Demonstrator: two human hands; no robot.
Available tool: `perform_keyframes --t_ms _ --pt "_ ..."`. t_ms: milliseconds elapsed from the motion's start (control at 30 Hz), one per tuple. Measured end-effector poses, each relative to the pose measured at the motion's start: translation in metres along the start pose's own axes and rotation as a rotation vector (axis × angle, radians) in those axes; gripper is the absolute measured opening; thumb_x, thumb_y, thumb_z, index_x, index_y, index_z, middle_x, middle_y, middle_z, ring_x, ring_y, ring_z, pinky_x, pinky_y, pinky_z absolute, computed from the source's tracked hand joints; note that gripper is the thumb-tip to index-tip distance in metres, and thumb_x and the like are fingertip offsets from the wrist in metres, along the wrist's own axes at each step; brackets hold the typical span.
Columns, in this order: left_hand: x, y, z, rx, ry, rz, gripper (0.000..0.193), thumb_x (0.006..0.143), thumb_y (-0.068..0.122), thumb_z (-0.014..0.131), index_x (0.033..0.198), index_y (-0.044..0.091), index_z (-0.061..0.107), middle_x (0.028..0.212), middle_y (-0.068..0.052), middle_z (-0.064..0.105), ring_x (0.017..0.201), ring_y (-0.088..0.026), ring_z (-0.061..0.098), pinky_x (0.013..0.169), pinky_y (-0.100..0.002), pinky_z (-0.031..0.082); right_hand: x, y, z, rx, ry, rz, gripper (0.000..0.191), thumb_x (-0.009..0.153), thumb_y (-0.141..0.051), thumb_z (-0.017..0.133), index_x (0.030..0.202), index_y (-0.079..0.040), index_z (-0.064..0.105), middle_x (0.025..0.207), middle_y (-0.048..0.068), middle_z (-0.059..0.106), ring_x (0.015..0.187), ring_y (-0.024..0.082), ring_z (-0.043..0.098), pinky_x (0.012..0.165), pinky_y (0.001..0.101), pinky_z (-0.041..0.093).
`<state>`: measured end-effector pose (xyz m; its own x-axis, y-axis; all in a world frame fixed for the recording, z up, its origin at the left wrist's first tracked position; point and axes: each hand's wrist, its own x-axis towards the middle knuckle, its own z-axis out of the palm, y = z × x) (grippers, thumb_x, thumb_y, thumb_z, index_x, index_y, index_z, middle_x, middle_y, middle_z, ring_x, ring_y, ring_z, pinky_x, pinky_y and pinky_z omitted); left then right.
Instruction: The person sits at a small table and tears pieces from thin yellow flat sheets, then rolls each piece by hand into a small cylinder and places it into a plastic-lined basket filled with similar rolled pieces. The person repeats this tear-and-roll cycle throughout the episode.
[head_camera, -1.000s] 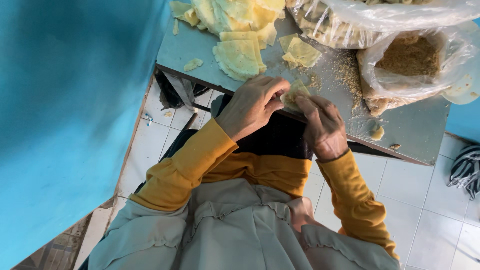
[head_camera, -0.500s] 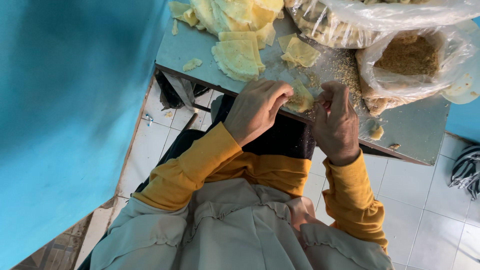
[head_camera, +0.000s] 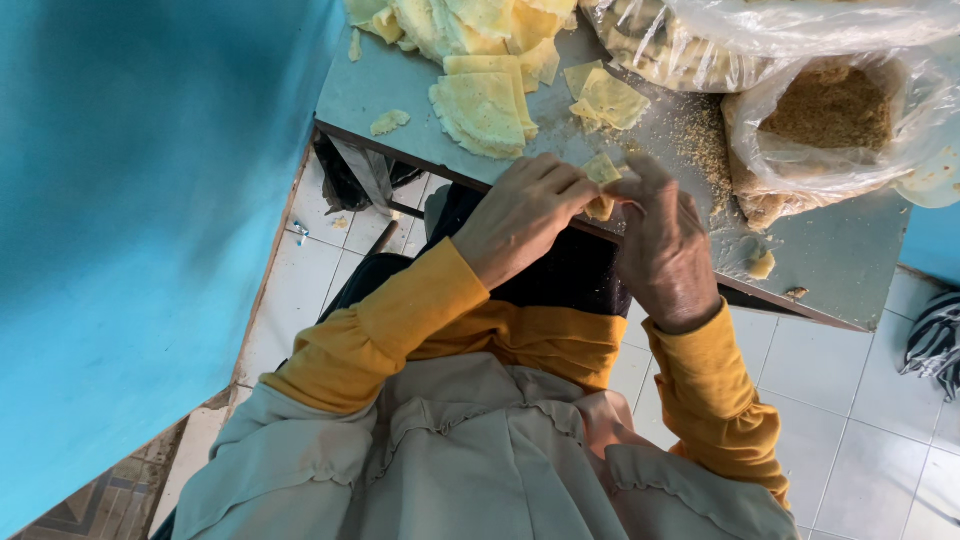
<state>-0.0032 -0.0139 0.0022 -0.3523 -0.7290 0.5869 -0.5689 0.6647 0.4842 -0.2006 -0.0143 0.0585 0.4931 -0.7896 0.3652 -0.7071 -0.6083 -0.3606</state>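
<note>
A small folded piece of thin yellow pastry (head_camera: 602, 180) sits between both hands at the near edge of a grey table (head_camera: 850, 260). My left hand (head_camera: 520, 215) pinches it from the left with curled fingers. From the right, my right hand (head_camera: 665, 245) grips the same piece with its fingertips. Both arms wear mustard-yellow sleeves. A stack of folded yellow pastry sheets (head_camera: 485, 105) lies just beyond my left hand, and a single sheet (head_camera: 605, 98) lies beyond the held piece.
An open clear plastic bag of brown crumbly filling (head_camera: 825, 115) stands at the table's right; loose crumbs (head_camera: 700, 140) are scattered beside it. Another plastic bag (head_camera: 690, 50) lies at the back. A blue wall (head_camera: 130, 200) rises on the left. White floor tiles (head_camera: 860, 400) lie below.
The right hand has swung upward and closed in on the pastry piece; both hands now hold it together slightly nearer the table edge.
</note>
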Motion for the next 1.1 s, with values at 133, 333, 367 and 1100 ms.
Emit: perform_keyframes --t_ms 133,333,367,1100 --pt "0.007 -0.017 0.008 0.193 0.022 0.232 0.021 0.092 0.013 0.071 0.110 0.005 0.064 0.100 -0.008 0.064 0.100 -0.026 0.060 0.092 -0.040 0.048 0.000 -0.003 -0.002 -0.055 0.015 -0.183 0.052 0.098 0.003 0.068 0.142 0.005 0.042 0.120 0.017 0.073 0.109 0.033 0.071 0.101 0.0441 0.051" --pt "0.016 -0.019 0.022 0.139 -0.095 0.008 0.036 0.075 0.008 0.074 0.109 0.000 0.066 0.097 -0.010 0.065 0.094 -0.025 0.061 0.089 -0.039 0.049 0.018 0.008 0.000 -0.011 -0.044 -0.112 0.045 0.101 0.006 0.071 0.140 0.001 0.048 0.098 0.011 0.076 0.090 0.026 0.075 0.092 0.0412 0.053" --pt "0.018 -0.019 0.022 0.121 -0.073 -0.028 0.029 0.077 0.008 0.075 0.104 0.003 0.067 0.096 -0.009 0.066 0.095 -0.025 0.062 0.089 -0.040 0.049 0.025 0.014 -0.003 0.111 -0.104 -0.063 0.047 0.100 0.006 0.069 0.141 0.002 0.046 0.099 0.013 0.075 0.090 0.026 0.075 0.088 0.0386 0.056" --pt "0.058 -0.049 0.032 0.031 -0.265 -0.187 0.006 0.081 0.005 0.075 0.080 0.002 0.070 0.084 -0.015 0.069 0.081 -0.031 0.068 0.078 -0.046 0.055 0.048 0.054 -0.002 0.595 -0.331 0.105 0.053 0.098 0.009 0.067 0.141 0.001 0.038 0.098 0.021 0.068 0.085 0.029 0.069 0.075 0.0344 0.061"
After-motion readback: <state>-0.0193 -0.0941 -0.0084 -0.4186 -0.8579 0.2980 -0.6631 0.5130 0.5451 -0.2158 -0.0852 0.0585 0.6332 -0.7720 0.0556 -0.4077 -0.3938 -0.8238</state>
